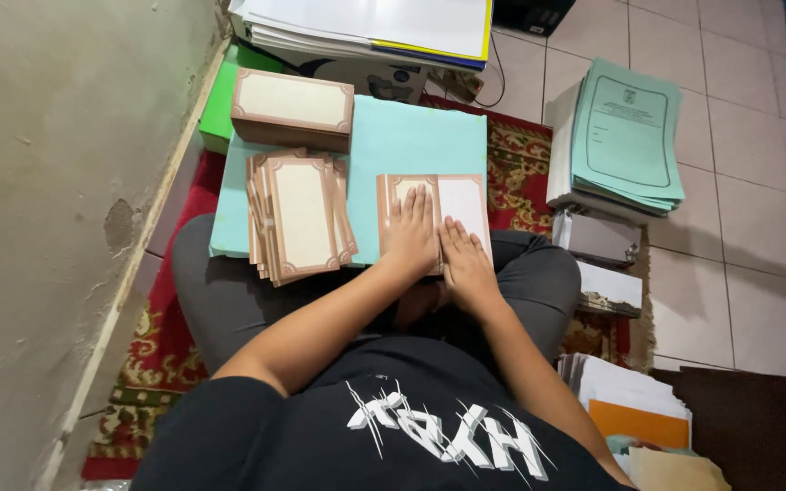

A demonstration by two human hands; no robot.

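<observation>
I sit cross-legged with a pale green board [411, 136] across my knees. On it lies a cream card with a brown ornate border [466, 202], folded open in front of me. My left hand [411, 232] presses flat on the card's left half, fingers together. My right hand [464, 259] lies flat beside it over the middle fold, touching the card. To the left, a loose fanned pile of the same cards [300, 216] rests on the board. A neat, taller stack of such cards [291, 109] stands behind that pile.
A plaster wall [56, 182] runs along the left. Green-covered booklets [625, 136] are piled on boxes at the right, on a tiled floor. White paper stacks [384, 27] sit at the top; more papers [634, 400] lie at my right knee. A red patterned rug [520, 164] is underneath.
</observation>
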